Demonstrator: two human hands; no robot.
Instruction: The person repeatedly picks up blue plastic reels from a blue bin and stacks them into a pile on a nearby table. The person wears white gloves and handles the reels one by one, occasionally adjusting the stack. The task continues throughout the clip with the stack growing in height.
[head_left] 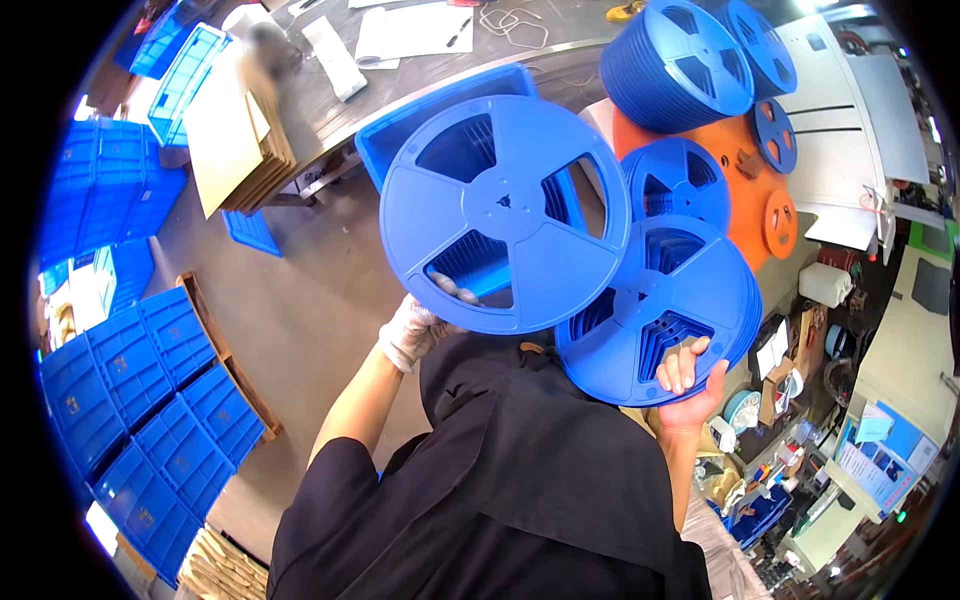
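Note:
My left hand (425, 325), in a whitish glove, grips the lower rim of a large blue reel (555, 260) with three windows; its fingers show through the lower window. This reel is tilted up, its flat face toward me. My right hand (693, 390), bare at the fingers, holds the near right edge of a stack of blue reels (622, 352). Its fingers curl into a window of the top reel, with the thumb outside the rim. The held reel overlaps the stack's left side. A blue bin (445, 97) stands behind it, with reels showing through the windows.
Taller stacks of blue reels (690, 50) stand on an orange surface (738, 150) at the far right. A workbench (410, 88) with papers and cardboard (225, 150) lies ahead. Blue crates (125, 365) are piled on a pallet at left. Machinery and shelves line the right.

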